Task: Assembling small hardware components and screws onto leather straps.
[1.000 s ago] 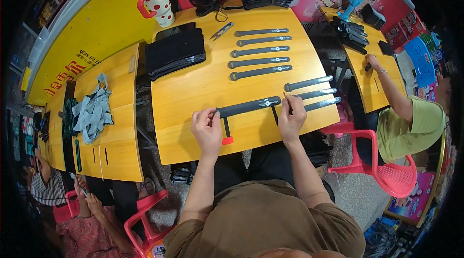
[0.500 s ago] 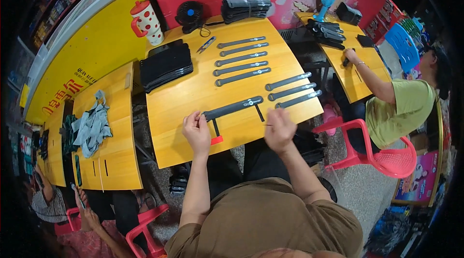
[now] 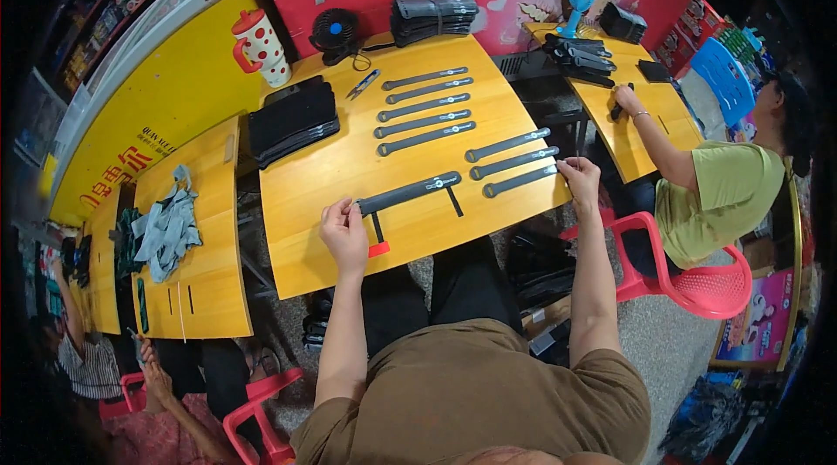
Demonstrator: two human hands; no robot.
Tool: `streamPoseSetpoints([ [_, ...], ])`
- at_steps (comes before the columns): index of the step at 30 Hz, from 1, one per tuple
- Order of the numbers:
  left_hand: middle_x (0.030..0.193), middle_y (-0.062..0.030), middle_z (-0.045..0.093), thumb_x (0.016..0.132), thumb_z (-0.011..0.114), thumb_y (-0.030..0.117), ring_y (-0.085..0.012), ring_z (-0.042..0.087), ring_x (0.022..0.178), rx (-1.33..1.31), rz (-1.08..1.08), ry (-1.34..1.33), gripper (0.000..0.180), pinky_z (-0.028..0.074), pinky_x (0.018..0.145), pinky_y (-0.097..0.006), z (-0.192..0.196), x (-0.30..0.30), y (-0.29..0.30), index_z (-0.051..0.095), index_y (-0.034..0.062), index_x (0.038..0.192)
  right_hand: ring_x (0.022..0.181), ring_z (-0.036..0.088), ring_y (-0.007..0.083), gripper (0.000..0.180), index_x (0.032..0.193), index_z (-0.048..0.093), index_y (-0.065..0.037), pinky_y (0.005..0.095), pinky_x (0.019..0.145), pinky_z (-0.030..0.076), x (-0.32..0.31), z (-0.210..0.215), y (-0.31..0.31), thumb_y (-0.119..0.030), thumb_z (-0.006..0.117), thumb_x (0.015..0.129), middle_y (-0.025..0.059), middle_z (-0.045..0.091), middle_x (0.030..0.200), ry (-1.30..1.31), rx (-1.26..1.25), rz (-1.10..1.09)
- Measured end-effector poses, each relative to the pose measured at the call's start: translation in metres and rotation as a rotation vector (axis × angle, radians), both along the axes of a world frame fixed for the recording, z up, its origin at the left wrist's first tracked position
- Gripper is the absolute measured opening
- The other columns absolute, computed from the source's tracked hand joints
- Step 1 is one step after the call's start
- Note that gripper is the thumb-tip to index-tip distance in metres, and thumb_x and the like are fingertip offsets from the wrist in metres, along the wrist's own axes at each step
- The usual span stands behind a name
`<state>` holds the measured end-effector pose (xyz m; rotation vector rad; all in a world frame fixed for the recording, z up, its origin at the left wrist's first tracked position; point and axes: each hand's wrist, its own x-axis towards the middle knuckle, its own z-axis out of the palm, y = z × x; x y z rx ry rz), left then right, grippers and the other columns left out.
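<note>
A wide dark grey strap (image 3: 410,193) lies slantwise on the near part of the yellow table, a printed mark at its right end. My left hand (image 3: 345,234) pinches its left end between thumb and fingertips. To the right, my right hand (image 3: 581,182) has its fingertips closed on the right end of a narrower grey strap (image 3: 520,182), the nearest of three lying there. Just beyond are the other two, the middle strap (image 3: 514,163) and the far strap (image 3: 508,144). Below the wide strap, a small red piece (image 3: 378,249) sits beside a black mark on the tabletop.
Several similar straps (image 3: 425,116) lie in a row farther back. Behind them are a black stack (image 3: 295,123), snips (image 3: 364,84), a small fan (image 3: 335,33), a bundle (image 3: 434,17) and a spotted tumbler (image 3: 261,48). A co-worker (image 3: 715,177) sits at the right-hand table.
My right hand has moved right and away from me, from the table's near edge to the narrow strap's end. My left hand stays at the wide strap's left end. The whole view has shifted slightly.
</note>
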<state>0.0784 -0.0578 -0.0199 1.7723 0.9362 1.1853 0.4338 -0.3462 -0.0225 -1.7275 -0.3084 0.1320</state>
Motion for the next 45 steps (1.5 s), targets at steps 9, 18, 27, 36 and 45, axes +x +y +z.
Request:
streamPoseSetpoints([
  [9,0.09,-0.0081,0.058,0.086,0.066,0.003,-0.0126,0.059,0.069,-0.05,-0.245,-0.05,0.013,0.047,0.058,-0.023,0.063,-0.01,-0.054,0.066,-0.003,0.097,0.066,0.05,0.0059,0.009,0.08,0.06,0.002,0.0208,0.059,0.038,-0.114,0.132,-0.027,0.006,0.067,0.075,-0.0011,0.055,0.07,-0.301,-0.038,0.257],
  [18,0.109,-0.0139,0.062,0.085,0.07,0.012,-0.0245,0.061,0.096,-0.208,-0.988,0.072,0.03,0.048,0.085,-0.033,0.09,-0.011,-0.103,0.063,0.0002,0.112,0.067,0.049,0.0084,0.013,0.089,0.062,0.002,0.0206,0.061,0.036,-0.176,0.142,0.009,0.009,0.065,0.078,0.0008,0.056,0.077,-0.287,0.374,0.388],
  [27,0.106,-0.0087,0.065,0.087,0.066,0.005,-0.0124,0.062,0.085,0.326,-0.498,0.076,0.018,0.049,0.074,-0.026,0.102,-0.025,-0.082,0.066,-0.0009,0.105,0.064,0.047,0.007,0.008,0.09,0.06,0.003,0.0209,0.058,0.037,-0.189,0.135,0.033,0.007,0.06,0.082,0.0023,0.056,0.077,-0.032,0.467,0.626],
  [36,0.081,-0.0035,0.066,0.091,0.063,0.007,-0.0079,0.061,0.07,-0.847,-0.935,-0.03,0.014,0.048,0.055,-0.02,0.069,-0.042,-0.068,0.067,-0.0007,0.102,0.054,0.043,0.003,0.008,0.093,0.061,0.002,0.0161,0.047,0.031,-0.18,0.104,0.036,0.005,0.06,0.087,0.0004,0.057,0.075,0.159,0.506,0.376],
  [45,0.075,-0.0014,0.062,0.083,0.068,-0.004,-0.0049,0.055,0.062,-0.589,-0.292,-0.213,0.017,0.043,0.049,-0.017,0.053,-0.037,-0.04,0.065,-0.0015,0.099,0.073,0.056,0.0071,0.005,0.092,0.061,0.004,0.0215,0.065,0.046,-0.173,0.046,0.091,0.004,0.062,0.087,0.0003,0.06,0.08,0.035,0.189,0.377],
])
